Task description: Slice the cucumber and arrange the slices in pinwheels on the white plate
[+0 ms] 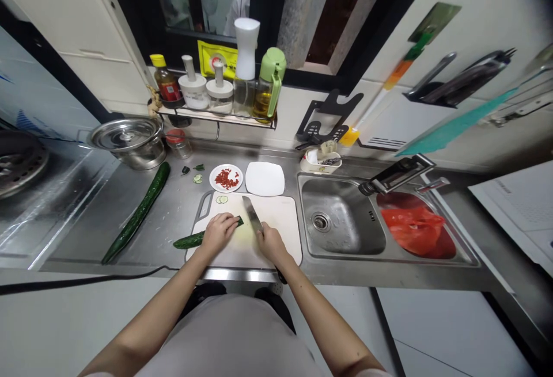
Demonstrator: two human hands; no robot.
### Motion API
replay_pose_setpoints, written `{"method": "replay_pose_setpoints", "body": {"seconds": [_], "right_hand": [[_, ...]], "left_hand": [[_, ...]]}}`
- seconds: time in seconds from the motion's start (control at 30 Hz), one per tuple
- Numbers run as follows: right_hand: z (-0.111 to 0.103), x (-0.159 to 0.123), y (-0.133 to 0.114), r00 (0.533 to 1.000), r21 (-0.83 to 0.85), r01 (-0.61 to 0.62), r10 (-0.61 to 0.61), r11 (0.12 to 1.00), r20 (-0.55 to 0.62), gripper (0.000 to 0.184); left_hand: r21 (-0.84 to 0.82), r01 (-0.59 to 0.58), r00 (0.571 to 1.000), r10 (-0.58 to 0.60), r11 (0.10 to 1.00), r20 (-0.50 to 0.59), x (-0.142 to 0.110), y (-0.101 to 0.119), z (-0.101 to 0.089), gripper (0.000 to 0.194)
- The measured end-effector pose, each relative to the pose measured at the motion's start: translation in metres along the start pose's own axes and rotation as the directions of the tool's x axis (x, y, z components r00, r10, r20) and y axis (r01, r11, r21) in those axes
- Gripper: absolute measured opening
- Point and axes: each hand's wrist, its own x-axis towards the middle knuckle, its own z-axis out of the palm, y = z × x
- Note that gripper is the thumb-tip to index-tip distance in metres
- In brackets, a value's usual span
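My left hand [219,232] is closed over a dark green cucumber [189,241] lying across the white cutting board [235,253]. One end sticks out left past the board's edge, and a short bit shows right of my fingertips. In my right hand [272,243] is a kitchen knife [252,213], its blade pointing away from me over the board and apart from the cucumber. Thin cucumber slices [222,199] lie at the board's far left. Beyond the board stand a plate of chopped red pieces [227,178] and a bare white plate [265,178].
A long whole cucumber [138,213] lies on the counter at left, near a lidded steel pot [133,141]. At right is a steel sink [341,216] with a red plastic bag [412,230] in its smaller basin. A shelf of seasoning bottles [220,113] hangs above the counter.
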Motion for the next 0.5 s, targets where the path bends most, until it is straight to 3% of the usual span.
{"method": "replay_pose_setpoints", "body": {"seconds": [0.23, 0.5], "right_hand": [[0.001, -0.006, -0.017, 0.993, -0.147, -0.02, 0.037, 0.989, 0.112, 0.024], [0.0, -0.009, -0.027, 0.988, -0.155, -0.011, 0.034, 0.988, 0.151, 0.028]], "left_hand": [[-0.014, 0.012, 1.0, -0.012, 1.0, 0.001, -0.001, -0.002, 0.008, 0.027], [0.01, -0.013, 1.0, 0.013, 1.0, 0.0, -0.001, -0.004, 0.01, 0.028]]}}
